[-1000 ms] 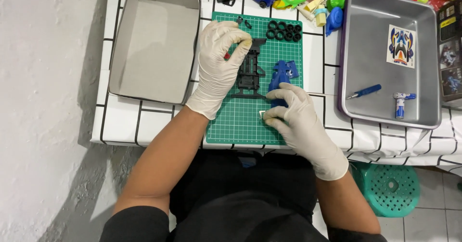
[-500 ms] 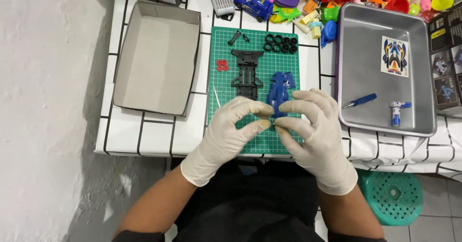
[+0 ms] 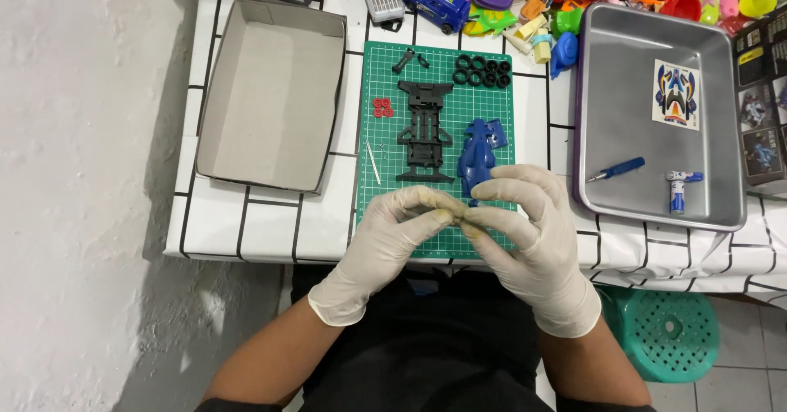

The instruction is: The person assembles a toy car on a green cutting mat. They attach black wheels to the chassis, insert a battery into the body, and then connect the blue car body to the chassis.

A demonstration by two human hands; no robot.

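My gloved left hand and right hand meet fingertip to fingertip over the near edge of a green cutting mat. Both pinch the same tiny piece, which the fingers almost wholly hide. Just beyond my right hand lies a blue toy-car body. A black chassis lies left of it in the mat's middle. Several black tyres sit at the mat's far right, small red wheels at its left, and a thin white rod lies below them.
An open cardboard box stands left of the mat. A metal tray on the right holds a sticker sheet, a blue screwdriver and a small tube. Colourful toys crowd the back edge. A green stool stands lower right.
My left hand left the chassis and came back to the mat's near edge. My right hand rose from the mat to meet it. Both now pinch together.
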